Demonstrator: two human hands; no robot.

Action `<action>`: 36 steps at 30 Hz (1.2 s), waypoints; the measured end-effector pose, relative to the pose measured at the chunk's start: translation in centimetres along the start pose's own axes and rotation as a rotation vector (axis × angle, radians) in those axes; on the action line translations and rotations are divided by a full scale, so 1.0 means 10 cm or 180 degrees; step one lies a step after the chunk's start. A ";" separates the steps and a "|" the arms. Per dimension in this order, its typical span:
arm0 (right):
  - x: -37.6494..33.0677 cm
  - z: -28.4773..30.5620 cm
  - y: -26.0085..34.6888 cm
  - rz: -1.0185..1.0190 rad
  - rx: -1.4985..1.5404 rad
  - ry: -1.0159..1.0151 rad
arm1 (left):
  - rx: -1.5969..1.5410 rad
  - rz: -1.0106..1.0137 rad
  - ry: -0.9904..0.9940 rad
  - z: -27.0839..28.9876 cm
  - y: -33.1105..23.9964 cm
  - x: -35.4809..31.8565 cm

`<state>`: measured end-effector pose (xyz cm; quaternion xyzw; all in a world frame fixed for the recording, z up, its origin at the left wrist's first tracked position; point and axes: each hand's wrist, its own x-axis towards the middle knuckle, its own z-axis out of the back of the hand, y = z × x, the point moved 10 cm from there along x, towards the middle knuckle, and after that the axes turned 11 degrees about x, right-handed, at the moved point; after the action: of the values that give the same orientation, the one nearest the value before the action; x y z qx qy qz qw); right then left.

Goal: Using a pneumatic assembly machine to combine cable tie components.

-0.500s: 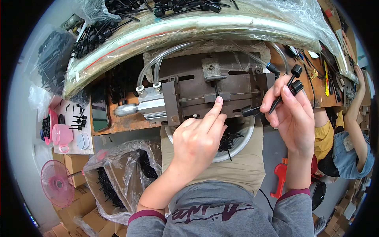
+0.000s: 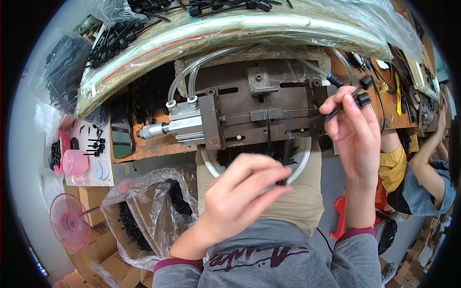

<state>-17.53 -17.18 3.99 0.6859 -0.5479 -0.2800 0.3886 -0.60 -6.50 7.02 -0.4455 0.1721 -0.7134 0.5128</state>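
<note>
My left hand pinches a thin black plastic strip between thumb and fingers, just below the brown metal jig on the bench. My right hand is raised at the jig's right end and grips a few black-capped strips. A silver air cylinder with clear hoses is bolted to the jig's left side. Under the jig, a round white basin on my lap holds several black parts.
A clear bag in a cardboard box of black parts stands at lower left. A pink cup and a pink fan are at left. Bagged stock lies behind the jig. Another person sits at right.
My left hand has come back from the jig's slot toward me, now holding a black strip over the basin. My right hand stays raised with its strips.
</note>
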 end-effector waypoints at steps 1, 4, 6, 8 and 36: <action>-0.01 -0.02 0.06 0.0130 0.0038 0.0144 | 0.0298 0.0075 -0.0128 -0.02 0.05 -0.02; -0.10 -0.04 0.19 0.0586 -0.0905 -0.0080 | 0.1086 -0.0043 -0.0263 -0.14 0.15 -0.01; -0.16 -0.09 0.24 0.0816 -0.1124 0.0025 | 0.1668 -0.0236 -0.0069 -0.27 0.17 0.01; -0.23 -0.14 0.27 0.0938 -0.1405 -0.0067 | 0.1964 -0.0359 -0.0077 -0.32 0.17 0.02; -0.61 -0.49 0.28 0.3297 -0.3954 0.0678 | 0.1597 -0.0378 -0.0078 -0.20 0.07 0.03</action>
<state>-16.56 -10.46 8.77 0.0280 -0.5004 -0.2508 0.8282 -1.84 -7.48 5.53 -0.3223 -0.0429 -0.7572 0.5665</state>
